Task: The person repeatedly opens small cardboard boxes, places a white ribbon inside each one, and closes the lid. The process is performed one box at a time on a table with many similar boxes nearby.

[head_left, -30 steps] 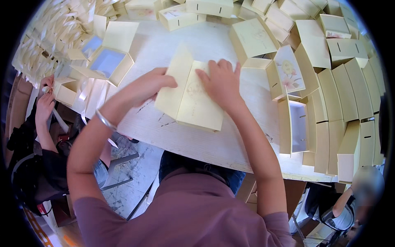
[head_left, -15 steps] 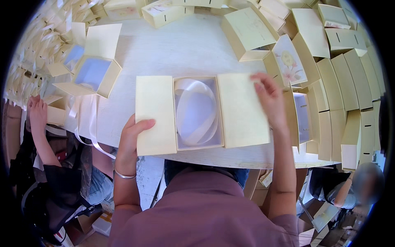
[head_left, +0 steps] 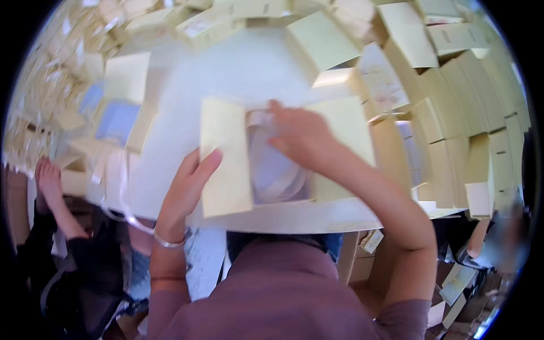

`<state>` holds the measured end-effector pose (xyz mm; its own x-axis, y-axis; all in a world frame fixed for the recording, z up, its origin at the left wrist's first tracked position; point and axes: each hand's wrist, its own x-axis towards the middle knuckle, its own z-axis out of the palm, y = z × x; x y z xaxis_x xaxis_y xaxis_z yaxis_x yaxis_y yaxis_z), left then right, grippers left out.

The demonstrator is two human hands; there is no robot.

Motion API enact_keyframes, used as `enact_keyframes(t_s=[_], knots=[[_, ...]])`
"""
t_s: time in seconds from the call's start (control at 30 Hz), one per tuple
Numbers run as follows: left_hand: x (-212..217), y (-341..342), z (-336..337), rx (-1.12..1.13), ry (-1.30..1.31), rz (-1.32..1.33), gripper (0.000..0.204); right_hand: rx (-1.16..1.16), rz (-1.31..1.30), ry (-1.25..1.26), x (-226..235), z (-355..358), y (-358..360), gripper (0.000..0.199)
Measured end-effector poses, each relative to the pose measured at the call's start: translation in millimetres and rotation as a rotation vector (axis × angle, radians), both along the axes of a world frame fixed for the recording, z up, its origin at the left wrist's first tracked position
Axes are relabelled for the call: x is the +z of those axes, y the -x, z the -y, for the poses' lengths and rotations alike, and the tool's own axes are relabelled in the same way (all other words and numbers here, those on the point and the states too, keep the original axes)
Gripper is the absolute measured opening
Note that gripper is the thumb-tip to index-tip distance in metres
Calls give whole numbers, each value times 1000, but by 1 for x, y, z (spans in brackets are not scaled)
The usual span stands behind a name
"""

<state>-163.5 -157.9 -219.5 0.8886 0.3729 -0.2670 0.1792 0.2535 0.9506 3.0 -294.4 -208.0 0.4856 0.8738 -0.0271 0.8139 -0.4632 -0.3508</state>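
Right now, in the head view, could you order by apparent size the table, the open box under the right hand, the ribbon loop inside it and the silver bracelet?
From largest to smallest:
1. Table
2. Open box
3. Ribbon loop, partly hidden by the right hand
4. Silver bracelet

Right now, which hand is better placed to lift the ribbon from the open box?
Probably the right hand: it is over the box, fingers at the upper part of the ribbon, though blur hides whether they touch. The left hand is holding the left flap.
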Motion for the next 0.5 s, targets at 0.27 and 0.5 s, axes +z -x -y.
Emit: enact_keyframes(t_s=[0.27, 0.5], knots=[[25, -15, 2, 178, -705, 316, 65, -86, -340, -458, 57, 14, 9, 27], [80, -63, 33, -217, -499, 483, 47, -46, -625, -605, 143, 51, 14, 39]])
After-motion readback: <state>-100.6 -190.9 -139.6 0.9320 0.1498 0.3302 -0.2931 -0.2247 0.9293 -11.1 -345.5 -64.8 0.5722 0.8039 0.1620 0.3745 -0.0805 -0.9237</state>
